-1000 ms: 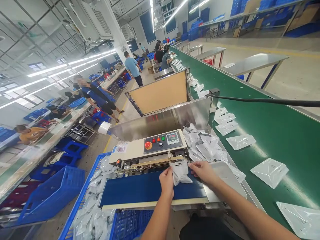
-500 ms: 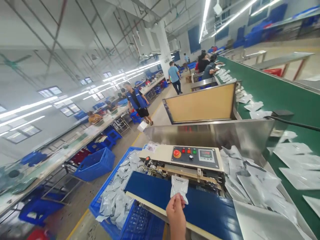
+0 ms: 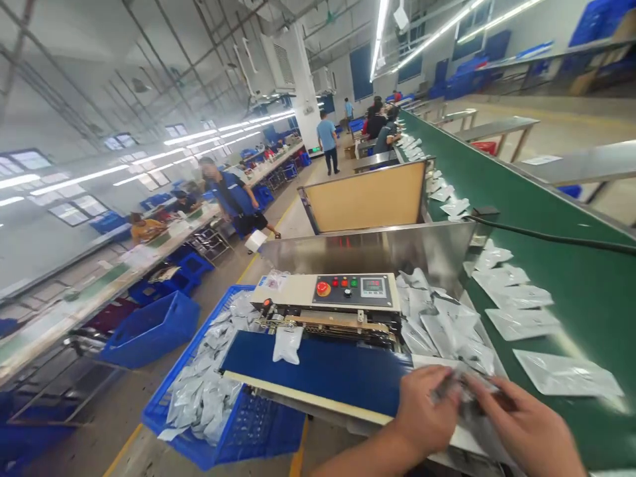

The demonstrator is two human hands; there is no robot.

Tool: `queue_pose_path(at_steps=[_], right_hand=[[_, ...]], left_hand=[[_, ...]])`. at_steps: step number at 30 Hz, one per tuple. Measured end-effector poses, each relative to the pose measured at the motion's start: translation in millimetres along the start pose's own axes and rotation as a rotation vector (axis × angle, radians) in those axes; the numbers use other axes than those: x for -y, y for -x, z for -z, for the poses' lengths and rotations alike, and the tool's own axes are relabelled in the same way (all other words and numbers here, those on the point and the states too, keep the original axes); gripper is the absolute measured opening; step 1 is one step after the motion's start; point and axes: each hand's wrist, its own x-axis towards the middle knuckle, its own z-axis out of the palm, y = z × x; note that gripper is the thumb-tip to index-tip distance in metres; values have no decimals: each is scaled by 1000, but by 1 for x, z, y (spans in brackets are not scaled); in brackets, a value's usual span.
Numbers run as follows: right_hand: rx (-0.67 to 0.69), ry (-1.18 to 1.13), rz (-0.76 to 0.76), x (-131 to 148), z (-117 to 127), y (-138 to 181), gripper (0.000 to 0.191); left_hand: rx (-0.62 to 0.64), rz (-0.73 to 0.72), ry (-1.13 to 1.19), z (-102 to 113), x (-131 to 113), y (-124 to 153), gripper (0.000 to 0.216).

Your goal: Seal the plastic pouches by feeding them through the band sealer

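Near the right end of the sealing machine point(image 3: 355, 291), my left hand point(image 3: 427, 405) and my right hand point(image 3: 529, 424) pinch a silvery pouch point(image 3: 477, 427) between them. Its upper part is blurred and partly hidden by my fingers. Left of my hands runs the machine's blue belt point(image 3: 342, 371). One white pouch point(image 3: 287, 346) lies on that belt toward its left end, its top edge at the machine's sealing slot. Just beyond my hands is a heap of white pouches point(image 3: 437, 324) on a metal tray.
A blue crate point(image 3: 163, 397) full of pouches stands at the belt's left end. On the right, a green conveyor point(image 3: 586, 291) carries a row of pouches, with a black cable point(image 3: 556, 237) across it. A person in a blue vest point(image 3: 233, 195) walks in the aisle.
My right hand let go of the pouch on the blue belt, which has travelled left. Both hands are now at the right, closed on another pouch. The view has shifted rightward.
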Motion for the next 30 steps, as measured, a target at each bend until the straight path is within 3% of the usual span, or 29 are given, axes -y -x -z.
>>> queue_pose_path(at_steps=[4,7,10,16,20,25,27,30], right_hand=[[184,-332,-138,7,-24,16,58],[241,-530,-241,6,-30,27,61],[228,-467,-259,4,-32,26,58],[202,-289,-162,11,-42,0,62],[220,-337,-171,3,-49,-11,68],[40,-392,-245,-7,-52,-33,74],[33,-407,-280,-4,-58,-45,72],[92,-415,-303,9,-80,-58,70]], left_hand=[[-31,273,101,-2,16,4,64],[28,387,214,6,34,13,72],[65,423,265,12,45,15,75],[4,430,396,17,52,1,64],[1,417,299,19,60,-9,57],[-233,636,276,17,79,-24,53],[-310,732,354,20,86,-31,52],[-391,756,417,34,92,-38,50]])
